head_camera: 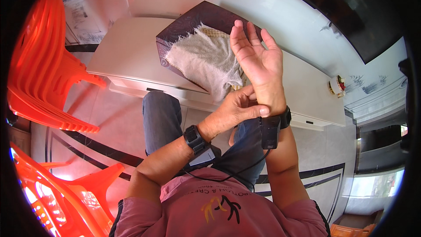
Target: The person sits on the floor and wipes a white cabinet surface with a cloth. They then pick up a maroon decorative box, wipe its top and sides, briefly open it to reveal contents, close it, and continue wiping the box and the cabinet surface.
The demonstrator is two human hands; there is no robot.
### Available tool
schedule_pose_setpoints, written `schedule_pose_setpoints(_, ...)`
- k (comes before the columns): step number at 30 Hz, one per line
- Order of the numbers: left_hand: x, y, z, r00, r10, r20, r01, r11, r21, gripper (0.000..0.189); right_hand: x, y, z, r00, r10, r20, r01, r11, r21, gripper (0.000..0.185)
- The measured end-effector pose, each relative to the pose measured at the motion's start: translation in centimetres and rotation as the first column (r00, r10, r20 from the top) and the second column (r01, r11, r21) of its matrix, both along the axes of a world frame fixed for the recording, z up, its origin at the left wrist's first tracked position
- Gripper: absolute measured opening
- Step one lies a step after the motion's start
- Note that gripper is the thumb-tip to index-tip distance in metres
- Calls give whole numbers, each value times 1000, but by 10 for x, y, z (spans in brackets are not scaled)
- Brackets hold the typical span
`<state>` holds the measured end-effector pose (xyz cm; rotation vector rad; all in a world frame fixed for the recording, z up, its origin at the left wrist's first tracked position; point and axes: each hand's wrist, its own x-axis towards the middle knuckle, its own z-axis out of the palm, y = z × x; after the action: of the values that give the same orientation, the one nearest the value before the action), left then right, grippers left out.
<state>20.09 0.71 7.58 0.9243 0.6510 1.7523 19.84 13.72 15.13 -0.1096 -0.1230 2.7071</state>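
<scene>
My right hand (260, 59) is raised palm up, with its fingers apart and nothing in it. My left hand (235, 107) reaches across and grips my right wrist, its thumb just above a black device (270, 135) strapped there. A black cable (227, 179) runs from that device across my lap. Another black strap with a device (194, 139) sits around my left wrist. Beyond my hands, a frayed whitish towel (204, 56) lies draped over a dark purple patterned box (187, 24). My right hand hides part of the box and the towel's edge.
The box stands on a long, low white cabinet (131, 49) with drawers. Stacked red plastic chairs (42, 65) rise at the left, and another red chair (69, 194) stands nearer. A television (342, 10) hangs on the wall. At the cabinet's right end is a small decorated pot (336, 85).
</scene>
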Motion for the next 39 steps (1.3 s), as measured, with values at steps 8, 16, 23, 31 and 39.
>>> schedule_pose_setpoints(8, -6, 1, -1, 979, 165, -116, -175, 981, -83, 41, -6, -7, -3, 995, -10, 98, -3, 992, 128, 33)
schedule_pose_setpoints(16, -25, 9, -6, 962, 150, -229, -191, 968, -165, 62, -14, -4, -8, 983, -140, 119, 91, 933, 349, 35)
schedule_pose_setpoints(23, -104, 16, -27, 664, 556, -500, -663, 747, -49, 46, -12, 61, -51, 730, -679, 86, -150, -36, 988, 42)
schedule_pose_setpoints(31, -141, 29, -91, -424, 241, -873, -679, 554, 482, 52, 26, 75, -117, 901, -403, -158, -261, -797, 544, 70)
schedule_pose_setpoints(39, -166, 5, -76, -321, 211, -923, -608, 702, 372, 55, 13, 67, -130, 961, -270, -60, -219, -876, 429, 64)
